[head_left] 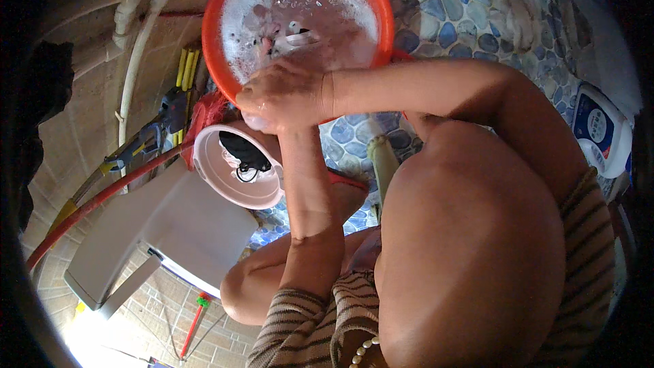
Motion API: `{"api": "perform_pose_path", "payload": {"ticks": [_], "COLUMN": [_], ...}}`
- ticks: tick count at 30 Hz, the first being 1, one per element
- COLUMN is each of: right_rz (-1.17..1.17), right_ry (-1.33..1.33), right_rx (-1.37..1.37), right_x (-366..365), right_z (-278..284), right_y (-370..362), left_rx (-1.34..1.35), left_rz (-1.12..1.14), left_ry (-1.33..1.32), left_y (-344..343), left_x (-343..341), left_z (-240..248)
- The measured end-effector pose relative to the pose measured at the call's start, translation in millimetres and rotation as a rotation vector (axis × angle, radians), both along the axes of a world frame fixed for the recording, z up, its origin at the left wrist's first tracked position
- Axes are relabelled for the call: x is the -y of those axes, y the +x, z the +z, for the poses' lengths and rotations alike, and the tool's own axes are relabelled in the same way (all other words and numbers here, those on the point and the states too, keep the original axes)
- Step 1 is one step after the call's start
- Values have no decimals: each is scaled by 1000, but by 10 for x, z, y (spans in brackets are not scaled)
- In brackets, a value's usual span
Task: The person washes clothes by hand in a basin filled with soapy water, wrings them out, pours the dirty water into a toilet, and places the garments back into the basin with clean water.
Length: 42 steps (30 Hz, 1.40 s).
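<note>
Both hands are clenched together, the right hand [289,92] over the left hand [262,112], wringing a small wet cloth [255,121] at the near rim of the orange basin [218,41] of suds. Wringing goes best kept low over the basin, so drips fall inside. 1 pale bowl [231,184] sits just beside.

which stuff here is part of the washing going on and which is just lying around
In use: orange basin of suds, pale cloth in it, left hand and right hand clasped at its rim.

Lying about: white bucket with a dark garment, red hose, detergent pack, white stool.
</note>
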State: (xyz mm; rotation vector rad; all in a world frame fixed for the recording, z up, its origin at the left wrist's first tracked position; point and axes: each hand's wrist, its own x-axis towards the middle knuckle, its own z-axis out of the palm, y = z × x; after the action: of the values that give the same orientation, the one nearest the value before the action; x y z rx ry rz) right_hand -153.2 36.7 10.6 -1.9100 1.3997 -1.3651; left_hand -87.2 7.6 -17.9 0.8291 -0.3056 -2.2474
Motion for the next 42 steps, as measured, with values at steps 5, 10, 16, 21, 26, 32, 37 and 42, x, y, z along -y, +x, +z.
{"api": "perform_pose_path", "payload": {"ticks": [5,10,16,21,26,32,37,42], "right_rz": [-119,-422,-474,-280,-185,-355,-376,-93], "right_ry": [26,417,733,903,853,859,544,404], "right_rx": [76,249,-116,-376,-357,-320,84,179], "right_x": [285,494,429,411,509,550,448,86], "right_z": [-109,-636,-1068,-1024,-1327,-1499,-841,-37], "right_y": [-310,-691,-1051,-950,-814,-1070,-819,-425], "left_rx": [135,588,1387,2015,1821,1401,1285,-16], "left_rz": [-3,30,-204,-922,-1135,-1035,-333,-205], "left_ry": [-75,-180,-957,-1508,-1377,-1198,-871,63], "left_y": [-6,-230,44,-50,170,-109,-15,26], "left_x": [198,201,271,182,559,680,307,228], "left_z": [-197,-23,-499,-836,-1236,-1242,-729,-196]}}
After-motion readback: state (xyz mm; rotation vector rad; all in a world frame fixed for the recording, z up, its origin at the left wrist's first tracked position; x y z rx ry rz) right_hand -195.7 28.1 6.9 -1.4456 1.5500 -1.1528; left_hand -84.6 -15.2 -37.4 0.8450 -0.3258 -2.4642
